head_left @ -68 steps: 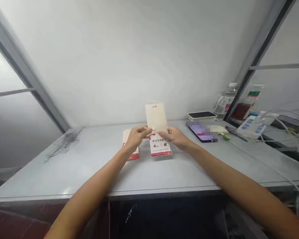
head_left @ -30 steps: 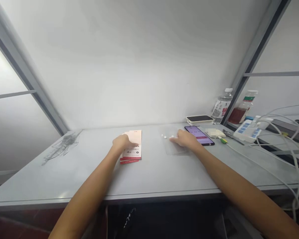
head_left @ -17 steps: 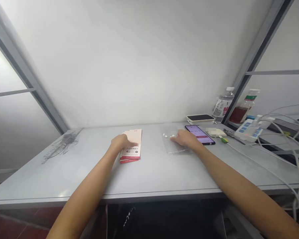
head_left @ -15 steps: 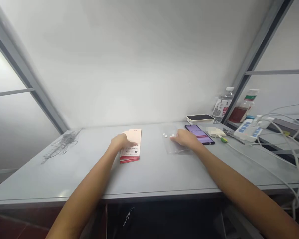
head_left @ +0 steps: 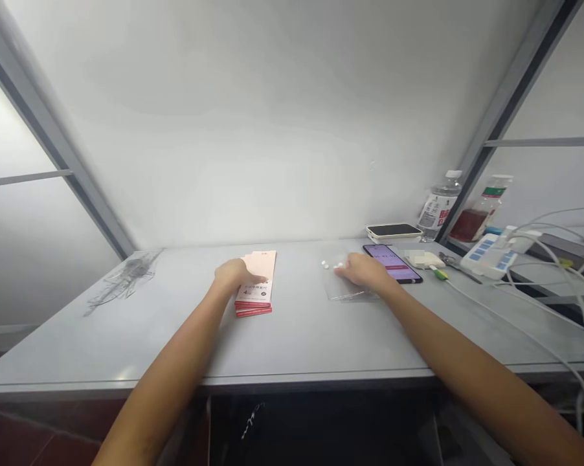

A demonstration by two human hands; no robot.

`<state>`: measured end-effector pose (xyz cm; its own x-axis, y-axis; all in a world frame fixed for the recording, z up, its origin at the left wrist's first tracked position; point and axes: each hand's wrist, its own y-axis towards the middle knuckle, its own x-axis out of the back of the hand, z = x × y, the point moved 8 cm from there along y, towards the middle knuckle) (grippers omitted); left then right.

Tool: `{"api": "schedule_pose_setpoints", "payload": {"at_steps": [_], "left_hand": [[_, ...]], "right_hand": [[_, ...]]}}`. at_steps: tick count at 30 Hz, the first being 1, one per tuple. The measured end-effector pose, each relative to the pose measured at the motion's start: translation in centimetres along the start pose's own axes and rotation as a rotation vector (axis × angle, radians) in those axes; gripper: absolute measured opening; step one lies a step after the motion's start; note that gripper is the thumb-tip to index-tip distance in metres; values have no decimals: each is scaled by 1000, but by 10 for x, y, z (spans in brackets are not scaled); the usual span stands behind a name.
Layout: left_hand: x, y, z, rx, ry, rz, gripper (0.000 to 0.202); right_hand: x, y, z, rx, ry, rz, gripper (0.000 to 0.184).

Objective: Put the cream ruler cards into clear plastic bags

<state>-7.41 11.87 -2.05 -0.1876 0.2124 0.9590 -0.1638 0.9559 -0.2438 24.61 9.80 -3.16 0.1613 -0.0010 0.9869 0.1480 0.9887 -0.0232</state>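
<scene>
My left hand (head_left: 231, 274) is closed on the left side of a small fanned stack of pale pink printed cards (head_left: 259, 288) with red lower edges. Its thumb lies across the top card, and the other fingers are mostly hidden. To the right, a clear plastic bag (head_left: 338, 288) lies flat on the desk. Over the bag, my right hand (head_left: 360, 268) has thumb and fingertips pinched together on it. Small white pieces (head_left: 325, 265) show beside the fingertips, too small to name.
A lit phone (head_left: 392, 264) lies right of my right hand, with another phone (head_left: 395, 230) behind it. Further right are a water bottle (head_left: 439, 206), a bottle of red-brown liquid (head_left: 479, 213), a power strip (head_left: 491, 254) and cables. A crumpled clear wrapper (head_left: 124, 278) lies far left.
Both hands stay nearly in place on the cards and the bag. The white pieces by my right fingertips sit closer together. The view has shifted slightly.
</scene>
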Motion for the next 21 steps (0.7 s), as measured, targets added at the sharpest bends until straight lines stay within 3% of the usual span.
{"api": "schedule_pose_setpoints", "payload": {"at_steps": [8,14,21], "left_hand": [[0,-5,4,31,-60,55,54],[1,7,13,22,-178,28,56],[8,9,16,12,-132,-47,54]], "right_hand": [[-1,0,0,-4,-2,12,33],[-2,0,-1,3,3,6,32],[-3,3,-3,-3,9,-4,29]]}}
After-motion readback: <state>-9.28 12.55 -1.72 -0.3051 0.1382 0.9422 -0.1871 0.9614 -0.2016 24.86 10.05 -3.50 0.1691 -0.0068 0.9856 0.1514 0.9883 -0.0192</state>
